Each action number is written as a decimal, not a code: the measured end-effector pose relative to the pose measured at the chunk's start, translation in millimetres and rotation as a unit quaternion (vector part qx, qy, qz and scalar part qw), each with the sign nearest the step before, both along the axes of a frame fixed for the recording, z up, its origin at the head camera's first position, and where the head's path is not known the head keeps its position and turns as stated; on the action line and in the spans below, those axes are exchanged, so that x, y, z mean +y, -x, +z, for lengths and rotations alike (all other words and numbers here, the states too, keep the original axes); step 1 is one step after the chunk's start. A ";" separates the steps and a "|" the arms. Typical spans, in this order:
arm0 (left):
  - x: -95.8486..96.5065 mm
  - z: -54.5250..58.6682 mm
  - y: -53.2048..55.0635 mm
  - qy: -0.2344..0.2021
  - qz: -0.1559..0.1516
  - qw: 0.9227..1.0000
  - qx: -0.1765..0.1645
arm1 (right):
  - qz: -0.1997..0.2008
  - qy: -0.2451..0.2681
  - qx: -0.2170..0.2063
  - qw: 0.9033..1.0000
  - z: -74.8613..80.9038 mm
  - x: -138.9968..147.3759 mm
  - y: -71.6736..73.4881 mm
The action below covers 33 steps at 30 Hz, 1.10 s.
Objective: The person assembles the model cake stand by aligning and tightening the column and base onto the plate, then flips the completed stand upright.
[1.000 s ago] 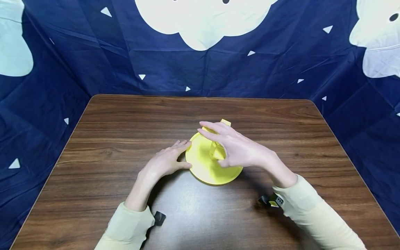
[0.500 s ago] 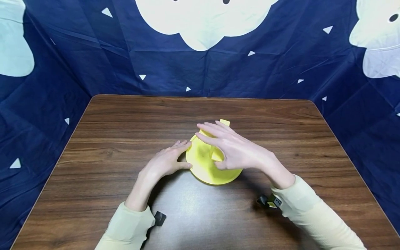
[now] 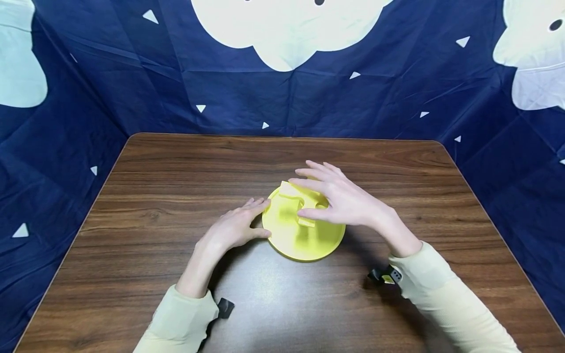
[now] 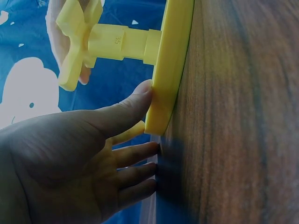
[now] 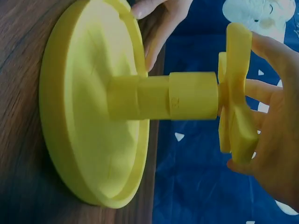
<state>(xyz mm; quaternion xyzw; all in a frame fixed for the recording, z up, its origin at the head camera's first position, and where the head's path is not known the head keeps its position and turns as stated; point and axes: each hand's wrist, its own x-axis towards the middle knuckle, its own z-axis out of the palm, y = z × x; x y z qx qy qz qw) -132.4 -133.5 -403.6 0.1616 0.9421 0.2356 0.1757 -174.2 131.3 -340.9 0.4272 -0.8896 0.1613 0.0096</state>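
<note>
Head view: a yellow disc [image 3: 291, 240] is set flat on the worktop [image 3: 185, 162], roughly midway between its left and right edges and well in from its far edge. From the middle of the disc a yellow post [image 5: 192, 95] is raised upright, topped by a handle [image 5: 239, 88] with rounded arms. The disc's left rim is met by the left hand [image 3: 236, 225], its thumb and forefinger spread along it; that grip is wide and nothing is enclosed by it. The handle is bracketed by the right hand [image 3: 348, 201], whose fingers are spread and mostly straight, with the thumb set apart. This grip is wide too; how firmly the arms are pressed, if at all, cannot be told. Judged by its look, the piece is stiff plastic, fairly light, smooth and perhaps a little slippery, and not easily dented by fingers. With so little weight expected, the disc could be made to slide or spin if the handle were twisted without the rim being braced. Hold is best taken at the arms, where fingers can be hooked between them, while the rim is steadied low, against the worktop; on the post, less leverage would be given.
</note>
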 end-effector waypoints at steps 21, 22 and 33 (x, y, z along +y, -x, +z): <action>-0.3 -0.6 0.5 0.003 0.000 1.000 -0.003 | -0.143 0.121 -0.050 0.981 -11.4 32.2 -18.4; -0.4 -0.7 0.4 0.003 -0.001 1.000 -0.003 | -0.147 0.132 -0.052 0.979 -12.1 33.1 -20.1; -0.9 0.1 1.4 0.003 0.000 1.000 -0.005 | -0.168 0.203 -0.037 0.964 -21.0 37.1 -36.5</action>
